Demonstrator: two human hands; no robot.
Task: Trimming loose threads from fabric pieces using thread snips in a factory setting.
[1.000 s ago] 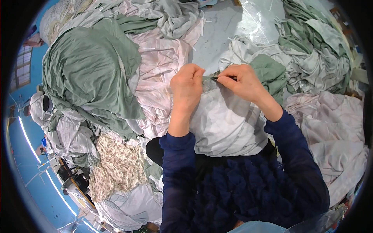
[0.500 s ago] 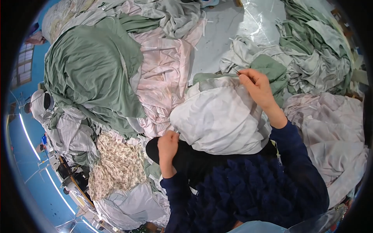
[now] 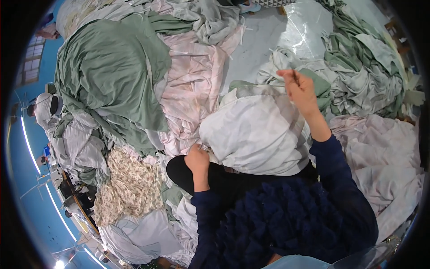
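By the white cloth (image 3: 255, 132), the right hand (image 3: 299, 89) at upper right pinches narrowly; at lower left, the left hand (image 3: 197, 160) curls, both contents unclear; taut cloth should help.

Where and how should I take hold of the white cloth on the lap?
Probably pinch the white cloth by its far edge, coming from the right: that border runs fairly straight and ends near the right hand, while the near side bulges in loose, rounded folds.
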